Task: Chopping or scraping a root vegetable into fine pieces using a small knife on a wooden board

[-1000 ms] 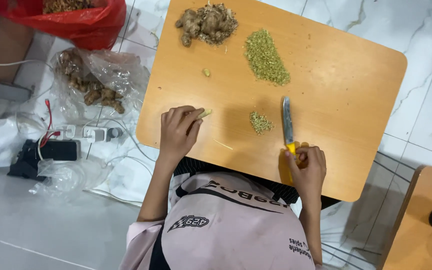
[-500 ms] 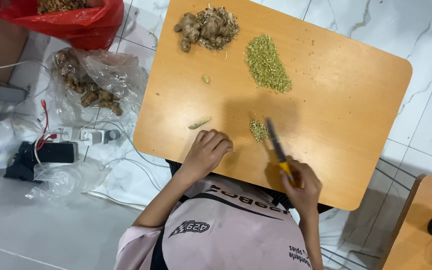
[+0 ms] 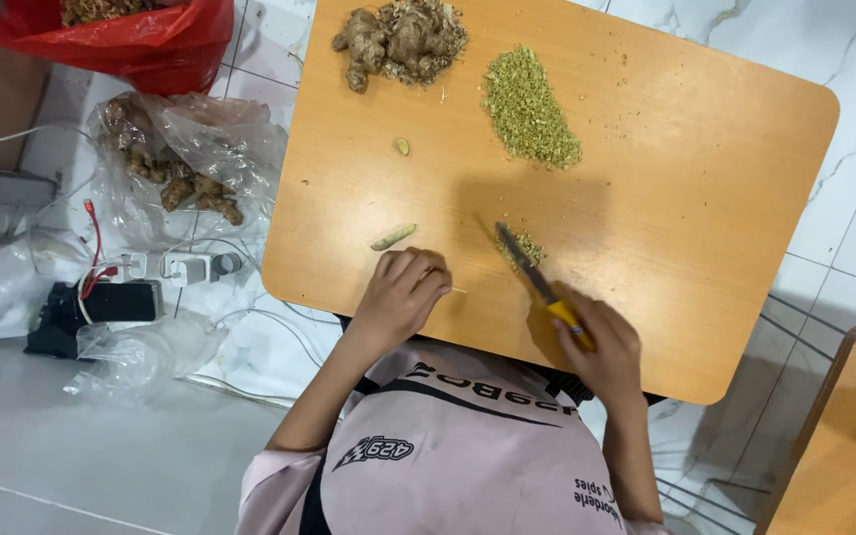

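Near the front edge of the desk (image 3: 705, 198), a knife (image 3: 532, 272) with a yellow handle was clamped in the right hand (image 3: 596, 342), its blade slanted up and leftward onto a small heap of chopped bits (image 3: 525, 245). The left hand (image 3: 403, 292) was curled loosely, holding nothing clearly seen. A ginger sliver (image 3: 393, 237) lay just beyond it, long axis roughly crosswise, nearer the left hand.

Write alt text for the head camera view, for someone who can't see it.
Seen from above, a person's right hand holds a yellow-handled knife over a small chopped pile on a wooden table; the left hand rests curled nearby. Ginger roots and a larger chopped heap lie beyond.
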